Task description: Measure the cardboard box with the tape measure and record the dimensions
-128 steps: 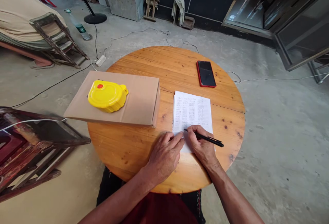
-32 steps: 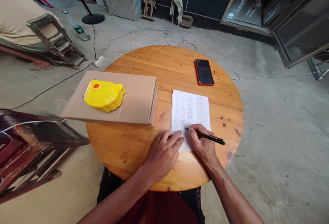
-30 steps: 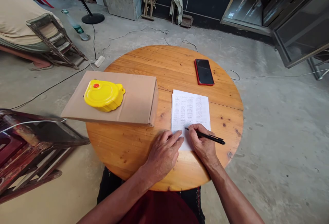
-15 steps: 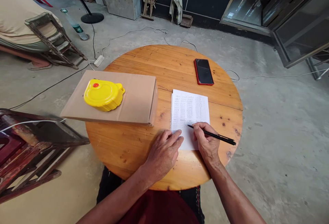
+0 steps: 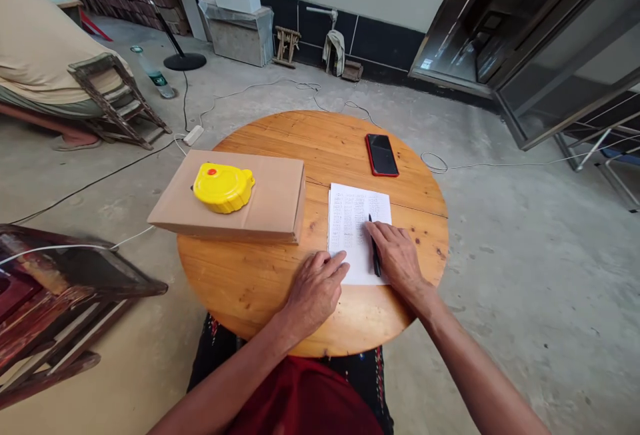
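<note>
A sheet of white paper (image 5: 345, 222) with columns of handwritten figures rests on a round wooden table (image 5: 240, 282). My left hand (image 5: 317, 285) lies with fingers stretched out, its fingertips on the paper's lower left edge. Over the paper's right side, my right hand (image 5: 397, 255) has its fingers closed at a black pen (image 5: 375, 258). The pen lies nearly in line with the columns, low over or against the sheet; part of it is hidden under the fingers. Beyond the paper is a phone in a red case (image 5: 382, 155).
At the table's left sits a cardboard box (image 5: 275, 188) bearing a yellow tape-measure-like case (image 5: 223, 187). A wooden chair (image 5: 65, 302) stands at left. Cables cross the concrete floor. A person's covered legs (image 5: 45, 55), a small wooden stool (image 5: 117, 95) and a bottle (image 5: 155, 74) are further left.
My right hand has turned palm down and moved up the paper. The pen has swung from pointing out right to lying along the sheet. The view has tilted up slightly.
</note>
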A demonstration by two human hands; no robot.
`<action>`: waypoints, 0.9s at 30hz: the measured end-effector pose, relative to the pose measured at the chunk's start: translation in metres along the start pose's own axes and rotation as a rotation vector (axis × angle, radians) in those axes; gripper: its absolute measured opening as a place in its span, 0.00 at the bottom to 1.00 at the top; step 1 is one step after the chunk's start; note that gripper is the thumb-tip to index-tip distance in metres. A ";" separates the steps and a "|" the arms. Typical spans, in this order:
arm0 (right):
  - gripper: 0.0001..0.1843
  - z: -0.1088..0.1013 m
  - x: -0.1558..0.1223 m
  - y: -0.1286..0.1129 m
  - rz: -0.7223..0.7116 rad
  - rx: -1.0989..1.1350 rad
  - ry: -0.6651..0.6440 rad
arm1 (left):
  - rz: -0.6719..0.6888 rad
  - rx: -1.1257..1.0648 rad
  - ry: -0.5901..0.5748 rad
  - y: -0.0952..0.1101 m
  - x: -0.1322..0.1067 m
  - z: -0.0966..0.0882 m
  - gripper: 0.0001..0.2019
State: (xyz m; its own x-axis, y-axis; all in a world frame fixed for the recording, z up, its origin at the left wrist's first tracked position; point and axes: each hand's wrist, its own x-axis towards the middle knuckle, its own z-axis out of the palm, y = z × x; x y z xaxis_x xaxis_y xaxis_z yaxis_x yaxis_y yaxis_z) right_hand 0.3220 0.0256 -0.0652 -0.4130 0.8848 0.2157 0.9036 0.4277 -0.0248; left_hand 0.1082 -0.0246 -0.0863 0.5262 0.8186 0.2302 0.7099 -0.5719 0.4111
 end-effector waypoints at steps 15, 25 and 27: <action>0.19 -0.008 -0.073 -0.033 0.202 0.220 0.367 | 0.001 -0.126 0.308 -0.004 -0.047 -0.028 0.15; 0.16 0.003 -0.037 -0.106 0.227 0.760 0.356 | -0.634 -0.255 0.886 -0.095 -0.104 -0.084 0.19; 0.22 0.001 -0.006 -0.114 0.319 0.888 0.266 | -0.716 -0.475 0.933 -0.114 -0.091 -0.092 0.25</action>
State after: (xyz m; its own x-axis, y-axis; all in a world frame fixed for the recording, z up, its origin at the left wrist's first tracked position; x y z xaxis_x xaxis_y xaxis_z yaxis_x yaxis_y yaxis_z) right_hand 0.2219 -0.0285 -0.0648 -0.0266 0.9592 0.2815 0.5089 0.2554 -0.8221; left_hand -0.0635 -0.0292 -0.0732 -0.5707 0.7725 0.2785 0.3587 -0.0706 0.9308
